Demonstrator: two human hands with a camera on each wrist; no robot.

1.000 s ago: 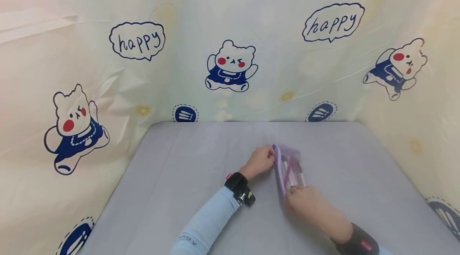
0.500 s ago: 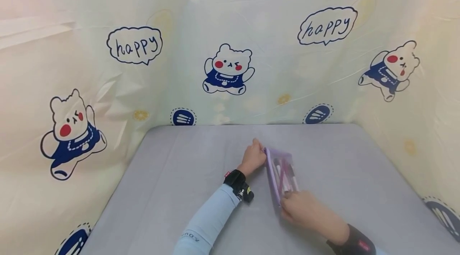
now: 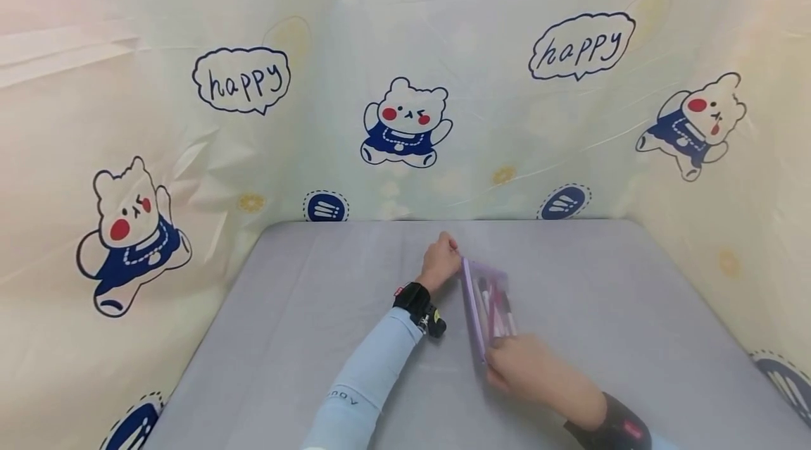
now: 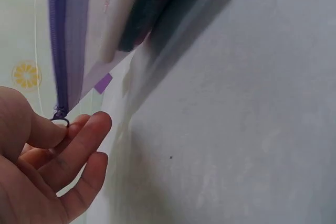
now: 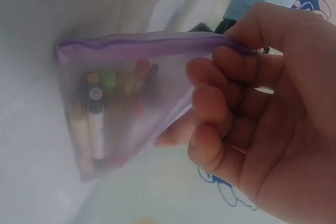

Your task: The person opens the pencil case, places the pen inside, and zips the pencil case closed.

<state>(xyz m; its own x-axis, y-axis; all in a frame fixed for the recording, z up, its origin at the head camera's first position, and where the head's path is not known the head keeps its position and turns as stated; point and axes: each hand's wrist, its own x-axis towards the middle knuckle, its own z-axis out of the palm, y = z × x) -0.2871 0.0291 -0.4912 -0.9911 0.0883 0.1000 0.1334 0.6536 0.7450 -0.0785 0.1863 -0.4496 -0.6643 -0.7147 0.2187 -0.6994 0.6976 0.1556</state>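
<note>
A see-through purple mesh zip pouch (image 3: 479, 309) is held up off the grey table, its zipper edge facing left. Pens and other slim items (image 3: 497, 302) show through the mesh. My left hand (image 3: 441, 260) is at the far end, where its thumb and fingers pinch the ring-shaped zipper pull (image 4: 61, 119). In the left wrist view the zipper (image 4: 59, 40) looks joined along the visible stretch. My right hand (image 3: 522, 369) grips the near end of the pouch, with fingers curled around the zipper-side corner. That corner is partly hidden by the fingers.
A grey cloth-covered table (image 3: 304, 337) lies beneath both hands. Behind and at the sides hangs a pale curtain (image 3: 494, 105) printed with cartoon bears and the word happy. Black bands with cameras (image 3: 415, 302) sit on the wrists.
Both hands and the pouch have shifted left in the head view. The left hand has also moved slightly farther away, and the zipper edge now looks straighter.
</note>
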